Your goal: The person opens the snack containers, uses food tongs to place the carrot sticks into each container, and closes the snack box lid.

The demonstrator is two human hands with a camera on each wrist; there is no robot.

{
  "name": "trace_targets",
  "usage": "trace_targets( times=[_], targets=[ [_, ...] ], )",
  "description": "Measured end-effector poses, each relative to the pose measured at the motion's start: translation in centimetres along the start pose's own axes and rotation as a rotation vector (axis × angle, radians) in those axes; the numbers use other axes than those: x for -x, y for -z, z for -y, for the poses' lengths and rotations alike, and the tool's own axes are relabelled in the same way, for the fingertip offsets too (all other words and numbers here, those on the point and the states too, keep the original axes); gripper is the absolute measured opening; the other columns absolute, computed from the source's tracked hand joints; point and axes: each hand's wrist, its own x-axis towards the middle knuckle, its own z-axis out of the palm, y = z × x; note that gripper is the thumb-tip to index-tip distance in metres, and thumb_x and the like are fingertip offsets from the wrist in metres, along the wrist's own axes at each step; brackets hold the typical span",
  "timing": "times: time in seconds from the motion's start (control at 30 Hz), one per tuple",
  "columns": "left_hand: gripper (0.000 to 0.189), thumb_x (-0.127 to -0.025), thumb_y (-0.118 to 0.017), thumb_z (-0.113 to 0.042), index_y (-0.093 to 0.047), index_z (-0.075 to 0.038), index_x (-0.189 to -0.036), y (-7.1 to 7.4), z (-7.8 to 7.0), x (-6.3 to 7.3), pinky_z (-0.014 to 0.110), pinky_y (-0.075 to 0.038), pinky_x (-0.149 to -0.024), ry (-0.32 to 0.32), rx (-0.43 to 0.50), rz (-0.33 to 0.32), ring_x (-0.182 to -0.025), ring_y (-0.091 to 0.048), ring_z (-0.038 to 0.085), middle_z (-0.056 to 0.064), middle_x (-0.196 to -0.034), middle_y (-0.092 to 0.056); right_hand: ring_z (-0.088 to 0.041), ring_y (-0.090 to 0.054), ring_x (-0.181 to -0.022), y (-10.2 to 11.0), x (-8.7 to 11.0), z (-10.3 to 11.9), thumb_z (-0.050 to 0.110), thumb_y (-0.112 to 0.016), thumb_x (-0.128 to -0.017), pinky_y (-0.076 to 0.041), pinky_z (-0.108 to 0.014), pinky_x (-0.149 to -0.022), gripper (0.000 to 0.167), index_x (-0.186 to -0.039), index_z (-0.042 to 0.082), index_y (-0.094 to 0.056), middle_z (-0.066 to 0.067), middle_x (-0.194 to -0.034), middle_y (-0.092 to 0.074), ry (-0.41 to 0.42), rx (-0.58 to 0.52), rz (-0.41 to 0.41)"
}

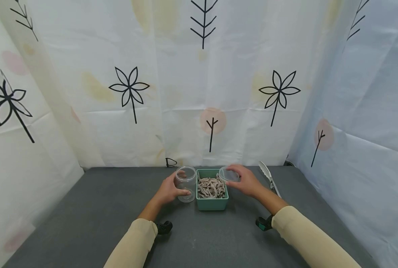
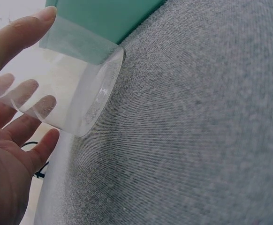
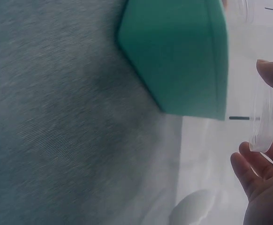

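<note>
1. White fabric printed with black line-drawn plants hung behind and beside a dark grey table.
2. On it stood a green, rectangular, open-topped box holding twisted greyish-beige pieces; a long white-headed utensil lay beyond the right forearm.
3. The person's left hand was clamped round a clear, cylindrical, open-mouthed jar, just left of the box. Whether the jar's base rested fully on the table could not be told.
4. The right hand pinched a clear, round, shallow lid between thumb and fingers, near the box's far right corner and apart from the jar.
5. Judging by these positions, the step in hand was handling the jar with its lid off; whether mid-opening or mid-closing was unclear.
6. The next move seemed to call for a steady left hold, with the lid kept clear of the box's contents.
</note>
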Motion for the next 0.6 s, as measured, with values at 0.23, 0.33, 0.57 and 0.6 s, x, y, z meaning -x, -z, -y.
trace_targets(
  times=[0.23,0.33,0.57,0.6],
  targets=[
    [0.078,-0.069,-0.09,-0.023,-0.051,-0.013,-0.136,0.1,0.0,0.0,0.045,-0.048,-0.086,0.013,-0.001,-0.005,-0.11,-0.058,0.024,0.003,-0.13,-0.057,-0.041,-0.048,-0.122,0.2,1.2,-1.3,0.023,-0.076,-0.087,-0.046,-0.055,-0.087,0.05,-0.13,0.004,-0.059,-0.021,-0.137,-0.051,-0.029,0.017,-0.008],
    [0.079,-0.069,-0.09,-0.022,-0.05,-0.012,-0.137,0.1,-0.2,0.0,0.045,-0.048,-0.088,0.014,0.0,-0.005,-0.111,-0.057,0.025,0.004,-0.131,-0.057,-0.041,-0.049,-0.12,0.2,1.8,-1.7,0.025,-0.075,-0.087,-0.046,-0.055,-0.085,0.05,-0.129,0.004,-0.06,-0.022,-0.135,-0.052,-0.035,0.02,0.002],
    [0.079,-0.07,-0.09,-0.019,-0.049,-0.01,-0.137,0.1,-0.4,0.1,0.046,-0.047,-0.089,0.001,0.006,0.0,-0.112,-0.057,0.025,0.005,-0.131,-0.057,-0.035,-0.055,-0.111,-0.3,3.1,-2.3,0.029,-0.076,-0.086,-0.047,-0.049,-0.08,0.052,-0.13,0.005,-0.06,-0.018,-0.133,-0.055,-0.092,0.011,0.025],
    [0.079,-0.07,-0.089,-0.019,-0.049,-0.009,-0.138,0.1,-0.4,0.1,0.046,-0.047,-0.089,-0.001,0.01,0.001,-0.112,-0.057,0.026,0.005,-0.131,-0.057,-0.034,-0.056,-0.11,-0.4,3.2,-2.3,0.028,-0.076,-0.086,-0.048,-0.047,-0.08,0.052,-0.129,0.006,-0.06,-0.018,-0.133,-0.055,-0.097,0.007,0.026]
  ],
)
